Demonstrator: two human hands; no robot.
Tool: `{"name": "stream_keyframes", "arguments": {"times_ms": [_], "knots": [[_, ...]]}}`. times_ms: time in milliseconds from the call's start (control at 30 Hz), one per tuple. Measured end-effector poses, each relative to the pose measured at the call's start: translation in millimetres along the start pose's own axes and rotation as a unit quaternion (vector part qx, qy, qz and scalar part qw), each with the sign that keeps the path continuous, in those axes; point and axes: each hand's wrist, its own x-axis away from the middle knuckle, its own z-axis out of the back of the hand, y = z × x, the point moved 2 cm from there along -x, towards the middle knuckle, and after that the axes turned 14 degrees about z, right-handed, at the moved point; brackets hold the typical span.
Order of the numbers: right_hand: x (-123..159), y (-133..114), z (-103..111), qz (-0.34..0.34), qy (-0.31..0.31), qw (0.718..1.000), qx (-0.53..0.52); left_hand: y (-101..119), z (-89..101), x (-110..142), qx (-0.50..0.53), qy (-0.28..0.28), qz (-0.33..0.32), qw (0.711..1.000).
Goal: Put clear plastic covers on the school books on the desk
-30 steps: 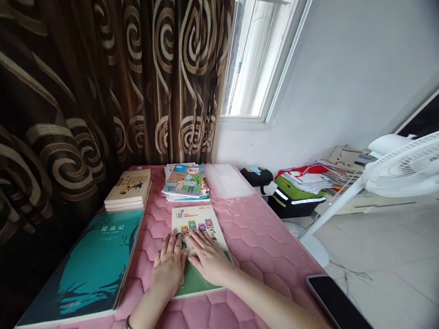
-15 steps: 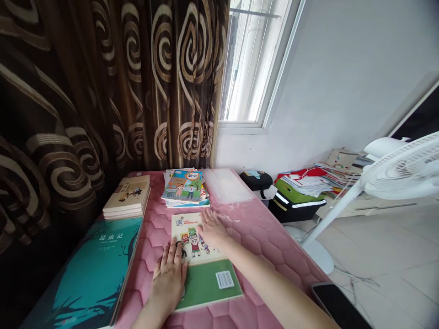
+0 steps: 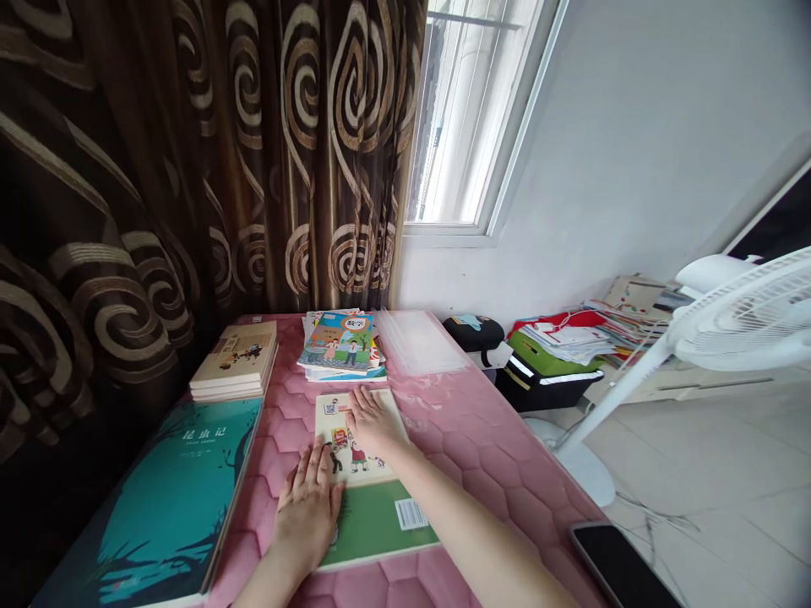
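A cream and green book (image 3: 373,515) lies flat on the pink padded table cover, its barcode side up. My left hand (image 3: 308,507) rests flat along its left edge, fingers stretched out. Near the top of the same book, my right hand (image 3: 373,424) lies flat with fingers extended, covering part of the printed pictures. To the left is a large teal book (image 3: 171,498), and behind it a stack of cream books (image 3: 237,359). Just beyond the book under my hands stands a pile of colourful textbooks (image 3: 339,342).
Clear plastic sheets (image 3: 424,342) lie at the table's far side. A dark phone (image 3: 624,561) is by the right edge. Beyond stand a white fan (image 3: 646,359) and a black and green box (image 3: 551,363) with papers. A patterned curtain (image 3: 285,152) hangs at the back left.
My right hand has moved from the middle of the book to its upper right edge, then slightly left across the top. My left hand stays at the left edge. The view has tilted slightly.
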Motion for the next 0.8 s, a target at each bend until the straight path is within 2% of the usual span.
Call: {"name": "stream_keyframes", "arguments": {"times_ms": [67,200,267,367,433,500,600,667,800], "knots": [[17.8,-12.9,-5.3,-0.01,0.013,1.0,-0.003,0.7,0.5,0.3,-0.01,0.001,-0.001,1.0],[76.8,-37.3,-16.0,0.06,0.025,0.998,-0.014,-0.3,1.4,0.1,-0.036,0.002,-0.006,0.999],[105.3,-35.8,-16.6,0.068,0.022,0.997,-0.009,-1.8,1.2,-0.3,-0.037,0.024,-0.012,0.999],[131.4,-22.0,-13.1,0.037,0.023,0.999,0.007,0.7,-1.8,1.5,-0.042,0.081,-0.016,0.996],[137.3,-14.9,-11.2,0.025,0.029,0.999,0.017,10.6,-6.6,6.8,-0.054,0.117,-0.015,0.992],[137.9,-12.2,-10.8,0.022,0.03,0.999,0.021,29.0,-13.9,15.5,-0.057,0.12,-0.034,0.99],[136.8,-12.9,-11.4,0.028,0.018,0.999,0.023,62.7,-26.2,29.4,-0.036,0.076,-0.092,0.992],[136.9,-13.0,-11.8,0.03,0.003,0.999,0.02,77.4,-31.3,33.4,-0.021,0.064,-0.099,0.993],[137.4,-11.5,-13.2,0.02,-0.005,1.0,0.018,78.1,-32.3,18.7,0.003,0.096,-0.086,0.992]]}}
